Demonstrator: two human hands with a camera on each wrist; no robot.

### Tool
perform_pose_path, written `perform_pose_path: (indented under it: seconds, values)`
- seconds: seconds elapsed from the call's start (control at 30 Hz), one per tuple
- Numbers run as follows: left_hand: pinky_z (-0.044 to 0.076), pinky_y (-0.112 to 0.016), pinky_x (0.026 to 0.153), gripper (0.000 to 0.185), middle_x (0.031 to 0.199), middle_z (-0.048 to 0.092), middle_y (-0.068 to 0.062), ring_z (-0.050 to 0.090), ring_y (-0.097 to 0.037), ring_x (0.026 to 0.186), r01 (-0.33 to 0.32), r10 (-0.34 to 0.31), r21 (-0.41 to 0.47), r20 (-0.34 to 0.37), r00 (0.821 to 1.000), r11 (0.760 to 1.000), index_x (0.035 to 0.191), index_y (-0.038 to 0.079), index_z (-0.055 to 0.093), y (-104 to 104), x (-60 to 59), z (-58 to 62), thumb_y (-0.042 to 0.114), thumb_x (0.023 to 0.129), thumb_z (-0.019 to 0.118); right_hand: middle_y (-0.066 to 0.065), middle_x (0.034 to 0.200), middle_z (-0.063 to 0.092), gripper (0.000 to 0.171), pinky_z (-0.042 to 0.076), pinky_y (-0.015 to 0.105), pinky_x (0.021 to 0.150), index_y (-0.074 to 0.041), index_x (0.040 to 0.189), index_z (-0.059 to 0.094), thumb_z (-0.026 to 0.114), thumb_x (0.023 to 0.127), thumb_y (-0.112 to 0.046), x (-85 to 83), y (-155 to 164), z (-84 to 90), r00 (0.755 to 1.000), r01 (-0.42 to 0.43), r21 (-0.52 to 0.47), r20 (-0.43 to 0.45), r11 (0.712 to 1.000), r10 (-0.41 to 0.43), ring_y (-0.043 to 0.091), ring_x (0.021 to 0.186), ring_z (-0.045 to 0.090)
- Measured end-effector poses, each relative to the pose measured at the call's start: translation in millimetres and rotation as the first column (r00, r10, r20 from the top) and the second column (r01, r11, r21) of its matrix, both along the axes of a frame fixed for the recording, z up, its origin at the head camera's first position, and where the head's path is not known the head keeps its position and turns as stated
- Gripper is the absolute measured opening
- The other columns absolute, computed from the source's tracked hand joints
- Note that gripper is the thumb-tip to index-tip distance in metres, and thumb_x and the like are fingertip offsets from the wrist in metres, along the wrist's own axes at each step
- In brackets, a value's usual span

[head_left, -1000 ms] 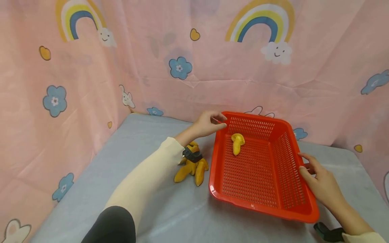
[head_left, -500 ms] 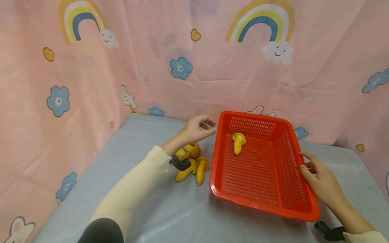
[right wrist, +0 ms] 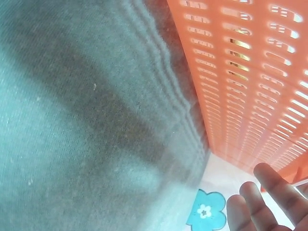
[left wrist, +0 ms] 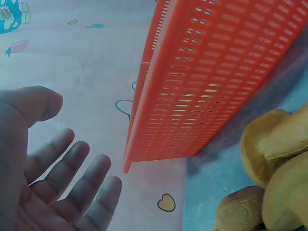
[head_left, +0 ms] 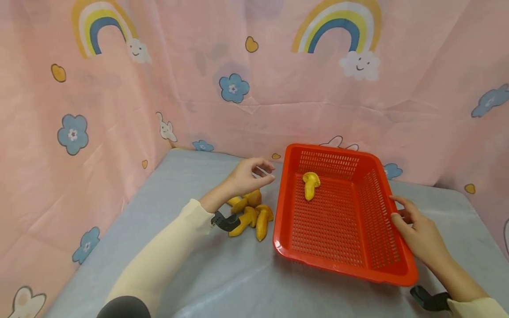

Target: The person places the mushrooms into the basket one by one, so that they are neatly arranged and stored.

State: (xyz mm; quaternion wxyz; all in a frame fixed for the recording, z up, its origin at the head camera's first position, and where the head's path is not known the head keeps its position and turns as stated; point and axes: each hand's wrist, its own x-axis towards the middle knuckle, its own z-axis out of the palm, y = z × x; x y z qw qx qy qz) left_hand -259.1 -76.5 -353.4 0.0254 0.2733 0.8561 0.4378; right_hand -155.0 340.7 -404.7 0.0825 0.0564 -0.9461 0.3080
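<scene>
Two hands in view. Left hand (head_left: 246, 176) hovers loose-fingered, holding nothing, just above a heap of yellow-brown toy pieces (head_left: 250, 214) on the desk (head_left: 191, 176), beside the basket's left wall. Right hand (head_left: 415, 227) rests with relaxed fingers against the right rim of one red basket (head_left: 391, 276): rectangular plastic, perforated with slots, glossy. One yellow mushroom-shaped piece (head_left: 310, 184) lies inside, near the far wall. Heap: roughly five smooth, rounded pieces; exact count uncertain. Desk cover grey, cloth-like.
</scene>
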Motion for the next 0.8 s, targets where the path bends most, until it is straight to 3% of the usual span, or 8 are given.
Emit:
perform_pose_path:
  seconds: [0.4, 0.57, 0.8]
  values:
    - [0.055, -0.024, 0.08, 0.024, 0.114, 0.068, -0.006, 0.067, -0.016, 0.091, 0.022, -0.02, -0.089, 0.024, 1.0, 0.996, 0.113, 0.011, 0.067, -5.7, 6.9, -14.2, 0.021, 0.091, 0.065, 0.032, 0.108, 0.06, 0.05, 0.05, 0.022, 0.05, -0.008, 0.148, 0.031, 0.041, 0.102, -0.023, 0.4, -0.2, 1.6, 0.999, 0.017, -0.026, 0.045, 1.0, -0.016, -0.008, 0.064, 0.054]
    - [0.056, -0.024, 0.078, 0.025, 0.116, 0.067, -0.012, 0.068, -0.017, 0.092, 0.05, -0.042, -0.116, 0.068, 0.997, 0.992, 0.113, 0.01, 0.067, -5.8, 11.0, -23.4, 0.021, 0.09, 0.066, 0.032, 0.107, 0.06, 0.05, 0.051, 0.022, 0.051, -0.009, 0.149, 0.03, 0.041, 0.102, -0.024, -0.2, -0.9, 0.7, 0.998, 0.017, -0.032, 0.054, 0.999, -0.015, -0.007, 0.064, 0.055]
    - [0.055, -0.028, 0.085, 0.027, 0.115, 0.067, -0.012, 0.066, -0.02, 0.097, 0.072, -0.059, -0.155, 0.088, 0.994, 0.985, 0.112, 0.007, 0.067, -7.2, 18.5, -34.0, 0.021, 0.089, 0.067, 0.032, 0.108, 0.06, 0.051, 0.051, 0.022, 0.051, -0.01, 0.15, 0.029, 0.04, 0.103, -0.024, -0.6, -1.8, -0.7, 0.998, 0.013, -0.042, 0.059, 0.999, -0.011, -0.005, 0.062, 0.057]
